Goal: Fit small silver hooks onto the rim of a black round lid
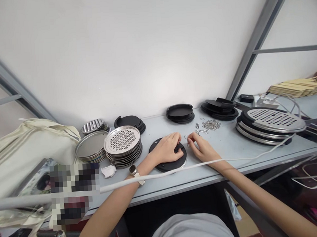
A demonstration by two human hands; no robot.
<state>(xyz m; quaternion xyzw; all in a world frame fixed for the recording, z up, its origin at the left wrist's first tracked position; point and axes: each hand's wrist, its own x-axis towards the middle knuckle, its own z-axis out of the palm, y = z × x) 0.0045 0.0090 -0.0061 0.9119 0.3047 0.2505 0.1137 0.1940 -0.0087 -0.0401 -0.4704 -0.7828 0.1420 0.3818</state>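
Head view. Black disc (174,164) with a bright rim lies flat on the counter (157,190), near its front edge, under the left hand (168,148). That hand rests on it, fingers curled and thumb spread; whether they grip anything underneath, I cannot tell. Right hand (202,148), just beside the disc: thumb and forefinger pinched on a small wire clip (185,137).

Handling, my guess: disc stiff, fairly light, smooth enough to slide, best held by its rim or steadied flat from above. Clip thin, springy, easily dropped; fingertips only.

Around: loose pile of wire clips (212,125) behind the right hand. To the left, a stack of grater plates (122,140), plain metal discs (91,145) and a crumpled white tissue (108,171). Black rings (179,112) by the wall. Far right, stacked graters (276,118).

In the way: a white cable (177,168) crosses in front of both forearms and the disc's near edge; contact unclear. The left hand itself hides much of the disc.
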